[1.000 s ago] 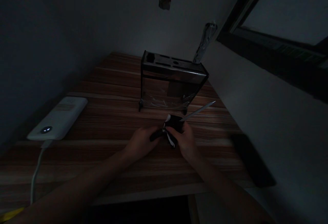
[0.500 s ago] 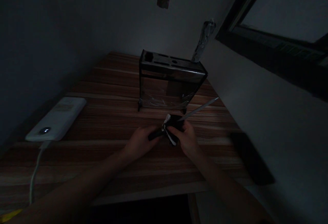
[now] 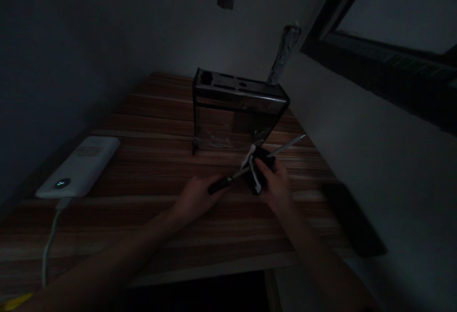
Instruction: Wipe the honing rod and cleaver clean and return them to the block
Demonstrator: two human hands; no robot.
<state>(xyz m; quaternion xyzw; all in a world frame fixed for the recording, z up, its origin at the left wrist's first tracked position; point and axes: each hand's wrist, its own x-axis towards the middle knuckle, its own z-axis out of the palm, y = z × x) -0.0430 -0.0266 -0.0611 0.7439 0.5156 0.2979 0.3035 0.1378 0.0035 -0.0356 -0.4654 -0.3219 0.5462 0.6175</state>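
My left hand (image 3: pixel 200 196) is closed round the black handle of a sharpening steel (image 3: pixel 285 145), a thin metal rod that slants up to the right. My right hand (image 3: pixel 280 186) pinches a folded dark cloth (image 3: pixel 262 174) with white edges around the middle of the rod. Bare metal shows on both sides of the cloth. Just behind the hands stands a knife block (image 3: pixel 243 94) with a slotted metal top and clear sides. From its right end sticks up a plastic-wrapped handle (image 3: pixel 283 55). The light is dim and finer detail is lost.
A white power bank (image 3: pixel 80 166) with a lit display and a plugged-in cable (image 3: pixel 48 245) lies on the left of the wood-grain table (image 3: pixel 150 159). To the right is a dark flat object (image 3: pixel 352 219), perhaps a phone. Walls close in behind and at the right.
My right hand has slid the cloth along the rod, away from the handle and toward the tip. My left hand stays on the handle, nearly in place.
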